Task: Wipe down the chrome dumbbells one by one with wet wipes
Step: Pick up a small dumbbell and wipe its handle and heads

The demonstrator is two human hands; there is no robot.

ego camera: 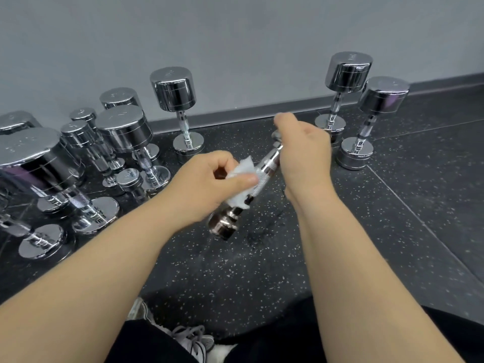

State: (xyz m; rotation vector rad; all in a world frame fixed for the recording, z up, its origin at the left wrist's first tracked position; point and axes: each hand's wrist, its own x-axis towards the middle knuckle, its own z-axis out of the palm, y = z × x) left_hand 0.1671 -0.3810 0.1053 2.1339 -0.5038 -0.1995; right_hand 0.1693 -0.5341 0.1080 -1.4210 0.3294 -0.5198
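Note:
A small chrome dumbbell [265,169] is held tilted in the air above the floor, its lower head toward me. My right hand [305,155] grips its upper end, and that end is mostly hidden by the hand. My left hand [209,179] pinches a white wet wipe [242,183] wrapped around the knurled handle, just above the lower head.
Several chrome dumbbells [123,134] stand on end at the left along the grey wall. One [175,100] stands alone at the middle back, and two more [372,119] at the right. The floor is dark speckled rubber [392,231]. My shoe [188,339] shows at the bottom.

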